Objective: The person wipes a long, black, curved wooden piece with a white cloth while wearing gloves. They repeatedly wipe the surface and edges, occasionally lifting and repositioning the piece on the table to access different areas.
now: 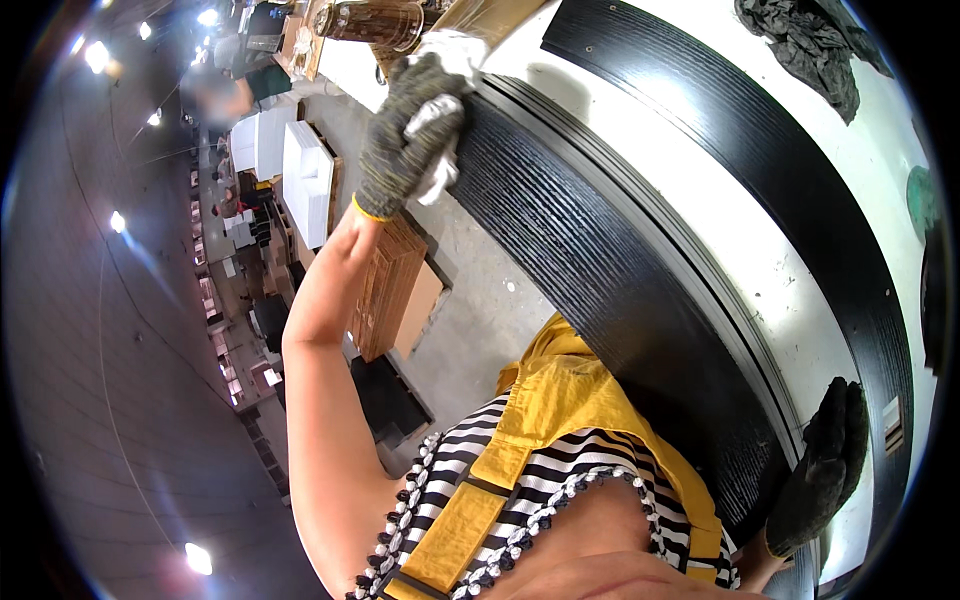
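Observation:
A long black wood-grain board [575,225] with a grooved edge lies along the near side of a white table. My left hand [400,150], in a grey-green knit glove, is closed on a crumpled white cloth [440,175] at the board's far left end. The cloth shows between and beyond the fingers. My right hand [825,460], in a black glove, rests by the grooved edge at the board's right end. Its fingers are stretched out and nothing shows in them. Another black board [715,95] lies farther in on the table.
A crumpled black cloth [805,45] lies at the back right of the white table [650,130]. A brown see-through jug [370,22] stands at the far left. Beyond the near edge, stacked brown boards [388,285] and white panels [305,185] stand on the floor. A person [225,95] is in the background.

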Available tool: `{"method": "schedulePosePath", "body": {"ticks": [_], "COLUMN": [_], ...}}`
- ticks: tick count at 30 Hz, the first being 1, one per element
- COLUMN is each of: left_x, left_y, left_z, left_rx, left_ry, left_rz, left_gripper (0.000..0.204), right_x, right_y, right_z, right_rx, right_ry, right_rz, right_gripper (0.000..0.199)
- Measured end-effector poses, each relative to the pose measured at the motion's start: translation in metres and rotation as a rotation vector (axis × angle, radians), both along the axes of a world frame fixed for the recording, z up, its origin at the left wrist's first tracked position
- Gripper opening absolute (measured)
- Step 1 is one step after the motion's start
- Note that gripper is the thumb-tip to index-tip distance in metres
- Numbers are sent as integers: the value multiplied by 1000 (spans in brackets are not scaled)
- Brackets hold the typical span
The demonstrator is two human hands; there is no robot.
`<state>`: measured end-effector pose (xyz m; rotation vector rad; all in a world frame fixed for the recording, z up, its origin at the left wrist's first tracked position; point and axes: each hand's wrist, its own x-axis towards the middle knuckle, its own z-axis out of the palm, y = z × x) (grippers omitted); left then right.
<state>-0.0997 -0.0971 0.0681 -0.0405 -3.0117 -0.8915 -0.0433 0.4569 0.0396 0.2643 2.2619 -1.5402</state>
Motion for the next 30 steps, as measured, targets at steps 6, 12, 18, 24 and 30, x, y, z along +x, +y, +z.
{"method": "schedulePosePath", "body": {"ticks": [6, 12, 18, 24, 30], "left_x": [6, 22, 17, 10, -6], "left_y": [30, 130, 110, 16, -39], "left_z": [-5, 4, 3, 0, -14], "left_rx": [-38, -39, -28, 10, 77], "left_ry": [82, 17, 18, 97, 130], "left_rz": [158, -454, -521, -229, 190], "left_gripper": [33, 43, 44, 41, 36], "right_x": [-1, -8, -2, -2, -3], "right_y": [-4, -10, -6, -5, -4], "right_z": [-2, 7, 2, 3, 4], "right_rx": [78, 259, 144, 128, 134], "right_ry": [29, 44, 45, 30, 23], "right_rz": [16, 69, -10, -25, -28], "right_gripper": [91, 90, 89, 90, 90]}}
